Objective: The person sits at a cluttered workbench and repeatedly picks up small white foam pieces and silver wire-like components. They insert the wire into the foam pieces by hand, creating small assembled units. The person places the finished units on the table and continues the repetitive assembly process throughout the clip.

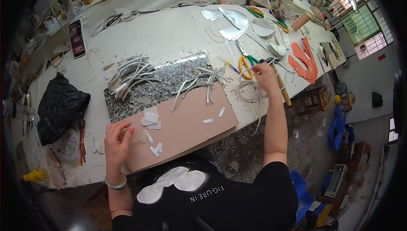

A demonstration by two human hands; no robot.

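Observation:
My left hand [118, 142] rests at the left edge of a pinkish-brown board [186, 125], thumb and fingers apart, holding nothing I can see. Beside it on the board lie small white pieces [151, 116] and cut white scraps [156, 149]. To the right, my right hand [266, 77] is held over the table with its fingers curled together; whether anything is between them I cannot make out. Close by are a loose coil of pale cord [249, 90], orange-handled scissors [245, 67] and a wooden-handled hammer [283, 89].
A speckled stone slab [167, 72] lies under the board's far edge, bearing bundles of silver strips [131, 74]. A black plastic bag [61, 108] and a phone [76, 39] stand left. Silver sheet pieces [233, 23] and orange-red material [304, 63] lie farther right.

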